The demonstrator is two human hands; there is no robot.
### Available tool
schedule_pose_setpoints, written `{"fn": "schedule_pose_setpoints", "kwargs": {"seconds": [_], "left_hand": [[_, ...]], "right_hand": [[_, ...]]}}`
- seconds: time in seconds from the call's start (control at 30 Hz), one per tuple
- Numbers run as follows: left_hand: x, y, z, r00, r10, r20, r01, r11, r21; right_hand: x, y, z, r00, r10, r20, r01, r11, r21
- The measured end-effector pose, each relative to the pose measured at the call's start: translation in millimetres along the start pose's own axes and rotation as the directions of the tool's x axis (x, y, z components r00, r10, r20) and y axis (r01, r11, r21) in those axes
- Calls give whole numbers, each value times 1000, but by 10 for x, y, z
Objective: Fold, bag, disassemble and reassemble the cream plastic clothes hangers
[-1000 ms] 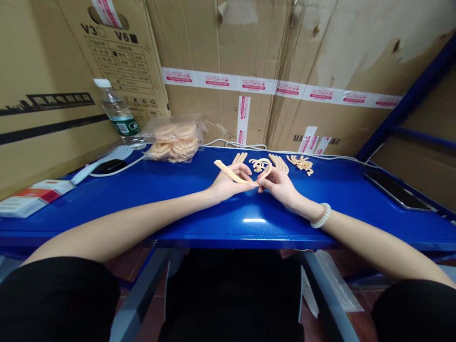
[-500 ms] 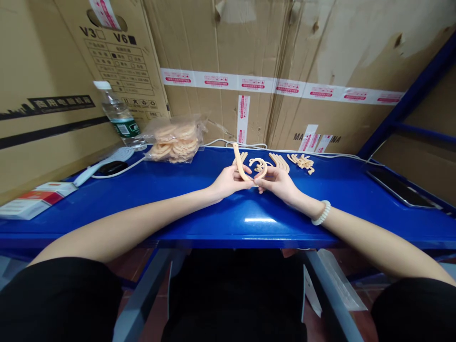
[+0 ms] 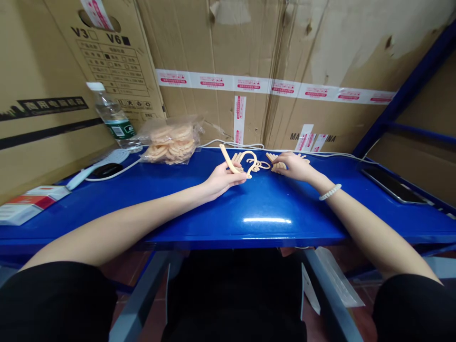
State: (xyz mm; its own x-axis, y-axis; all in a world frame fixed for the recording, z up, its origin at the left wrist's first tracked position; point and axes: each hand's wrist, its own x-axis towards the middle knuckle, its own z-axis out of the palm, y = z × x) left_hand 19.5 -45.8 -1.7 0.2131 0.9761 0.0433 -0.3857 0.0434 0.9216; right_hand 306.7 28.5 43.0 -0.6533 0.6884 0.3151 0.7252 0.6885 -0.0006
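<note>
My left hand (image 3: pixel 228 176) pinches a beige plastic hanger piece (image 3: pixel 227 156), a curved arm that slants up to the left. A curved hook (image 3: pixel 254 159) is joined to it at the lower end, beside my fingertips. Over to the right, my right hand (image 3: pixel 292 166) hangs with bent, parted fingers over a row of beige hanger arms (image 3: pixel 279 166), and its fingertips are partly hidden. Behind the held piece lie more straight-ended arms (image 3: pixel 235 157). A few loose hooks (image 3: pixel 262 165) rest on the blue table between my hands.
A clear bag of beige pieces (image 3: pixel 171 145) sits at the back left, near a water bottle (image 3: pixel 116 118). A white-and-red box (image 3: pixel 30 204) and a light-blue handled object (image 3: pixel 96 166) lie far left. A phone (image 3: pixel 392 185) lies right. Cardboard (image 3: pixel 213 47) stands behind the table.
My right hand has let go of the hook and moved right to the row of arms. My left hand has shifted slightly left, still with the joined hanger piece.
</note>
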Motion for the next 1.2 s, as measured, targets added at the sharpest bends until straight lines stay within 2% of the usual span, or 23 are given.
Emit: {"fn": "schedule_pose_setpoints", "kwargs": {"seconds": [0.07,0.2,0.33,0.43,0.5,0.6,0.7,0.8,0.93,1.03,1.2], "left_hand": [[-4,7,5,1000,-2,-8,2,1000,-11],[-11,19,11,1000,-11,-7,11,1000,-14],[9,-1,-12,1000,0,11,0,1000,-5],[22,-15,-29,1000,-1,26,1,1000,2],[18,-12,-25,1000,-4,25,4,1000,3],[-1,10,-1,1000,-13,5,13,1000,4],[-9,27,20,1000,-14,-7,14,1000,5],[-4,22,11,1000,-2,5,1,1000,8],[-4,4,-20,999,16,48,-17,999,26],[-16,1,-24,998,18,68,-21,999,50],[-38,3,-2,998,32,61,-37,996,76]], "right_hand": [[8,30,81,999,-13,38,14,999,-37],[28,22,208,1000,2,-3,-3,998,-61],[40,10,253,998,38,-52,-37,999,20],[43,-5,251,979,98,-180,-70,986,152],[45,-34,229,928,213,-305,-125,951,284],[40,-149,159,821,432,-373,-155,798,583],[26,-379,62,782,514,-353,-39,605,795],[9,-661,-3,780,523,-345,56,490,870],[-12,-896,12,812,524,-257,69,351,934],[-30,-920,55,826,538,-167,27,259,966],[-57,-860,100,818,566,-108,3,184,983]]}}
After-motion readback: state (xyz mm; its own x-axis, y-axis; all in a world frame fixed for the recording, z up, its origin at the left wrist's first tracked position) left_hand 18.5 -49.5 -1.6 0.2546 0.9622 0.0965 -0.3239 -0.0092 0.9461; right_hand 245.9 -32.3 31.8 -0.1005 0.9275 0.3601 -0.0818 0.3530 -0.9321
